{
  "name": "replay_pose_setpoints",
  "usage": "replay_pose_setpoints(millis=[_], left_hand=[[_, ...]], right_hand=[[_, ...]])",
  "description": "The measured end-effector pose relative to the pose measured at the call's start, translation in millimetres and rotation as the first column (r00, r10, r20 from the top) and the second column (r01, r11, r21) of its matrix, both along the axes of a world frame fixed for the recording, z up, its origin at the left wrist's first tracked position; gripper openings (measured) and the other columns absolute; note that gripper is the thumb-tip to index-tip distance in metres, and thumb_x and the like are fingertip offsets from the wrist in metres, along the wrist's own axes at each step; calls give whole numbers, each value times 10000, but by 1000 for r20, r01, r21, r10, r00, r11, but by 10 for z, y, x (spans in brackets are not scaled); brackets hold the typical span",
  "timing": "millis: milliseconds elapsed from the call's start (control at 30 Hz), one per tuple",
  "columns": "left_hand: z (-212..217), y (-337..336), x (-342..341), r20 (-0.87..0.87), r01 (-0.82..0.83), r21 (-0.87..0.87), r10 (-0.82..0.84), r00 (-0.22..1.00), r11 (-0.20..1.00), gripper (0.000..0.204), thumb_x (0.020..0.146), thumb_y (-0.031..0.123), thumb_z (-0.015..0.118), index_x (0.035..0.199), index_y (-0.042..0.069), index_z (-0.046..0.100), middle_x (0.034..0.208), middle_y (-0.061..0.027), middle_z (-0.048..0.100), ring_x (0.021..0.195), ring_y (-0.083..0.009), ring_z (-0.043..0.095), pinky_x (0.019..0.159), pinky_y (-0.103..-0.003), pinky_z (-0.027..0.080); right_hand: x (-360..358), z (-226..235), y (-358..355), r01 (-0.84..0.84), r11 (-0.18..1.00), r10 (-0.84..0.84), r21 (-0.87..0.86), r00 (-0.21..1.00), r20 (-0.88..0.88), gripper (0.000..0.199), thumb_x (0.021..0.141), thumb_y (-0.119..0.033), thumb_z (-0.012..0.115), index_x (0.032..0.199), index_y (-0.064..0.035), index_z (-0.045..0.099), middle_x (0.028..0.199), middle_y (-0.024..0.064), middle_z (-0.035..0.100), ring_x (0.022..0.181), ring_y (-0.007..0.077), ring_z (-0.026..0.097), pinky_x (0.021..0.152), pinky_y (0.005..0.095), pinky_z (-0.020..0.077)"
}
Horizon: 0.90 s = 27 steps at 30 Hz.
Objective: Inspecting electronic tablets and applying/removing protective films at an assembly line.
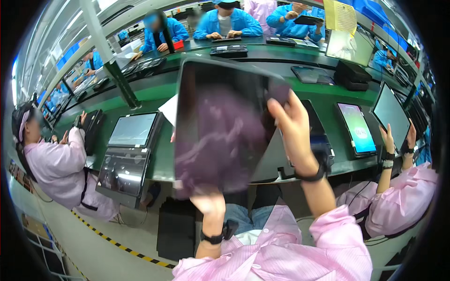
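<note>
The green worktop curves across the view, carrying flat screens and a lit tablet. In front of it, lifted upright, is a large dark glossy panel, flat with rounded corners, hiding the worktop's middle. The right hand grips its right edge, fingers curled over the rim. The left hand holds the bottom edge; its fingers are probably wrapped behind, though the panel covers them. A black band circles the right wrist
</note>
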<state>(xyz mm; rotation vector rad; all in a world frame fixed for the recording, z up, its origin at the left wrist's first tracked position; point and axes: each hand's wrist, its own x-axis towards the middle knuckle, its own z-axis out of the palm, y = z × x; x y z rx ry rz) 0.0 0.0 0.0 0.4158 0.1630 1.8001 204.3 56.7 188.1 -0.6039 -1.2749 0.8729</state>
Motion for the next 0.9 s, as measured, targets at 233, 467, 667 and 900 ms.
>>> replay_pose_setpoints(millis=[233,467,667,900], left_hand=[[805,-32,147,-805,-37,-341,-272,526,939,285,909,166,619,1134,16,529,946,-37,594,714,-110,588,499,-253,501],[885,303,104,-851,-74,-378,-314,422,923,346,850,66,663,1146,-12,501,913,-75,630,669,-101,593,455,-224,457],[962,336,-4,-881,-283,211,57,-470,935,438,808,251,720,1177,52,591,1040,-126,561,905,-281,544,810,-361,450],[946,107,-604,-984,-647,133,20,-179,751,166,858,79,588,984,40,688,985,-95,622,902,-220,565,734,-298,457]], right_hand=[[421,-484,1146,121,820,159,-560,891,425,295,858,-303,694,788,-42,576,662,-29,547,553,32,478,494,197,411],[1104,-561,1967,51,857,349,-513,674,651,304,860,-277,681,996,-6,671,840,100,690,705,167,679,557,289,572],[1862,-666,3157,640,743,-62,198,-229,971,787,789,-675,543,1257,-43,555,1175,212,598,1111,368,553,931,513,412],[2470,-1388,3852,884,450,166,125,-220,961,857,816,-790,318,1402,-168,376,1388,229,413,1271,460,394,1000,665,221]])
